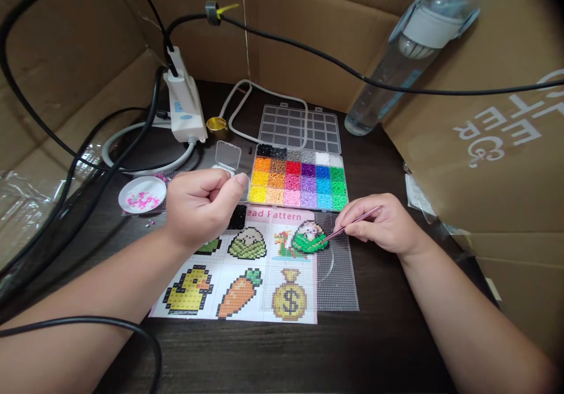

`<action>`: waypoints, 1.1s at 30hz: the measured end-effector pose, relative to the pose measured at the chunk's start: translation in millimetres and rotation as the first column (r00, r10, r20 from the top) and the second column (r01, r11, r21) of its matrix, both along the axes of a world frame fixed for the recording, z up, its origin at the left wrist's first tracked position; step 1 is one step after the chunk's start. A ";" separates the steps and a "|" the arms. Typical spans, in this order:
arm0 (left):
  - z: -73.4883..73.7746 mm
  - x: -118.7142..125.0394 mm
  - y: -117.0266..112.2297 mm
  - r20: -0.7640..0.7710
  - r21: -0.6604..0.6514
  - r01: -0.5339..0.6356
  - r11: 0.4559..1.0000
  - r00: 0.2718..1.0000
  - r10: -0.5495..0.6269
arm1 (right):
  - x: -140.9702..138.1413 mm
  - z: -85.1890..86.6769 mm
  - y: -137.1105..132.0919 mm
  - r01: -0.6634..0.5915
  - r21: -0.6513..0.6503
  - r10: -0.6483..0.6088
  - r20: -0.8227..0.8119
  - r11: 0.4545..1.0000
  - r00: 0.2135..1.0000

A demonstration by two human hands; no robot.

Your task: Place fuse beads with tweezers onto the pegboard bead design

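Note:
My left hand (205,203) is closed in a loose fist above the left part of the printed bead pattern sheet (268,265). Its curled fingers hide whatever they may hold. Between thumb and fingers, my right hand (383,224) pinches a pair of tweezers (359,218). The tweezer tips reach the right edge of a green, white and black bead figure (308,238). That figure sits on a clear pegboard (341,282), which overlaps the sheet's right side. Black beads (238,216) lie in a small container partly hidden behind my left hand.
A divided bead box (297,177) stands behind the sheet, its lid (299,127) folded back. Pink beads lie in a white dish (142,194) at left. A power strip (185,103), a bottle (392,65) and black cables (299,44) surround the workspace, with cardboard walls behind.

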State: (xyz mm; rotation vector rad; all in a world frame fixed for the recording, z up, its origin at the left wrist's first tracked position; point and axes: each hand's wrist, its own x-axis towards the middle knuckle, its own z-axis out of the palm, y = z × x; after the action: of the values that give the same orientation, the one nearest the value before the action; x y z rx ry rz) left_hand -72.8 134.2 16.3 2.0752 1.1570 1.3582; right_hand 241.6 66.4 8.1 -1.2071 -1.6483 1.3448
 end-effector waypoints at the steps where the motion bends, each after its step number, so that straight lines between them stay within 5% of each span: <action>1: 0.1 0.1 -0.2 -0.006 -0.004 -0.005 1.000 1.000 0.005 | 0.2 -0.2 0.3 0.001 0.000 -0.001 0.010 1.000 1.000; 26: -1.4 0.7 -1.9 0.007 -0.010 -0.011 1.000 1.000 0.011 | 2.8 -5.0 1.8 0.075 -0.015 -0.075 -0.072 0.997 0.995; 30: -0.3 0.8 -1.3 0.014 -0.006 0.004 1.000 1.000 -0.004 | 3.4 -10.1 5.7 0.254 0.010 -0.247 -0.205 0.967 0.947; 33: 0.7 0.7 -0.4 0.014 -0.005 0.012 1.000 1.000 -0.012 | 1.5 -10.8 11.3 0.478 0.036 -0.443 -0.324 0.877 0.836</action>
State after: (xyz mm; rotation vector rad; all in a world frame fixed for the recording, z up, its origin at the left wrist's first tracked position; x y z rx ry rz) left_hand -72.1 133.8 17.0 2.0629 1.1396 1.3609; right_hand 243.1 77.7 -2.7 -1.1631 -1.1037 1.0481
